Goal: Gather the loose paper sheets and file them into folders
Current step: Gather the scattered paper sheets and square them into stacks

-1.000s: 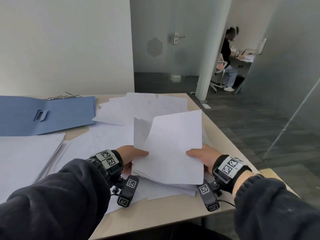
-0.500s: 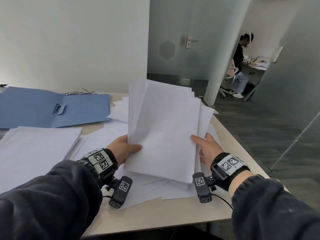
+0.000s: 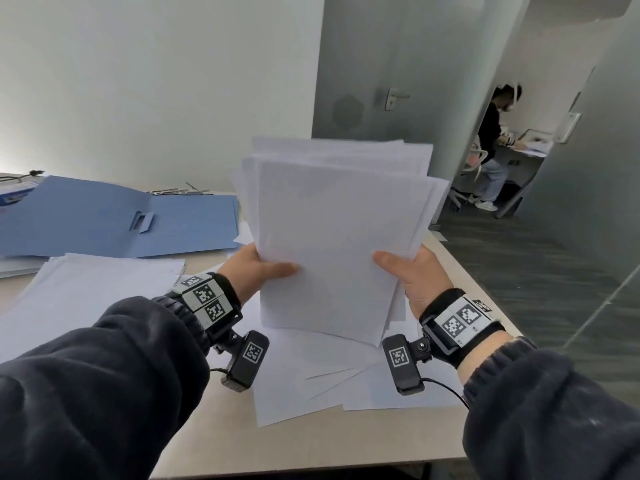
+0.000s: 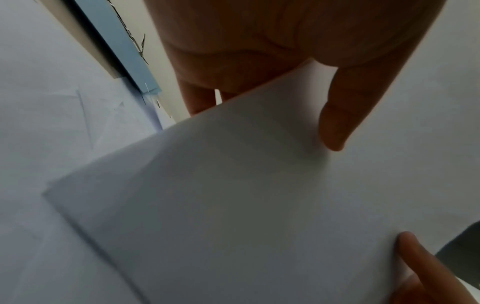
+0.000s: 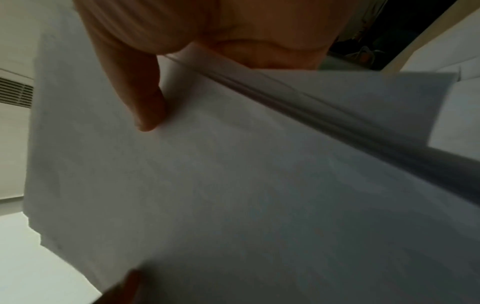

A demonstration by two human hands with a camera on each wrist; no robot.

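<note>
White paper makes up the sheaf (image 3: 332, 237) now held upright between both hands. One second ago it lay low and tilted just over the desk (image 3: 311, 448); since then it has been raised nearly to vertical, clear of the sheets beneath.

Left hand (image 3: 258, 271): thumb across the front face, fingers behind, pinching the lower left edge. Right hand (image 3: 412, 271): same pinch on the lower right edge; the right wrist view shows its thumb (image 5: 145, 107) pressed flat on the paper.

Orientation: long axis runs roughly vertical, leaning slightly away from the person. The bottom short edge points down at the desk; the top edges are fanned and uneven.

Judgement: this posture suits squaring the sheets by tapping the bottom edge on the desk. Gathering is incomplete: loose sheets (image 3: 329, 382) lie on the desk below the hands, and a separate stack (image 3: 93, 285) sits at left. An open blue folder (image 3: 114, 220) lies behind that stack, unfilled.
</note>
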